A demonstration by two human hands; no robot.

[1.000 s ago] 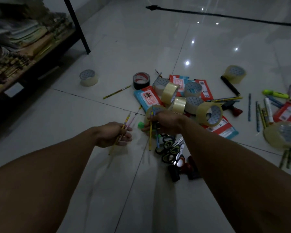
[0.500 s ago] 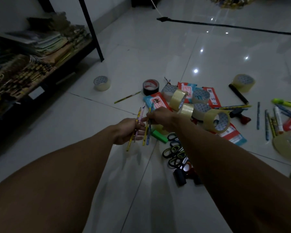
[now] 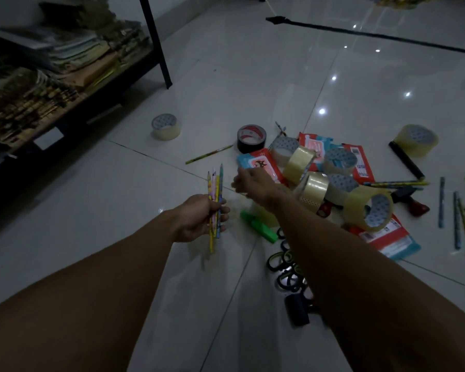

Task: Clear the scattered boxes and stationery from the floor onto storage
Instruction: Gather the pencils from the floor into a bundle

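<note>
My left hand [image 3: 199,220] grips a bunch of pencils [image 3: 215,194] upright above the white tiled floor. My right hand [image 3: 253,182] hovers just right of them, over a blue and red packet [image 3: 255,163], and holds nothing that I can see. A lone pencil [image 3: 208,154] lies on the floor beyond my hands. Several clear tape rolls [image 3: 298,163] are heaped on more packets to the right. A green marker [image 3: 258,228] and several scissors [image 3: 285,267] lie under my right forearm.
A low black shelf [image 3: 65,84] stacked with paper and stationery runs along the left. A clear tape roll [image 3: 165,126] and a black tape roll [image 3: 251,138] sit apart on the floor. Pens and markers [image 3: 459,208] lie at far right, and another tape roll [image 3: 416,139].
My right hand passed its pencils into my left hand and drew away to the right. My left hand now holds the whole bunch. The view tilted up toward the shelf.
</note>
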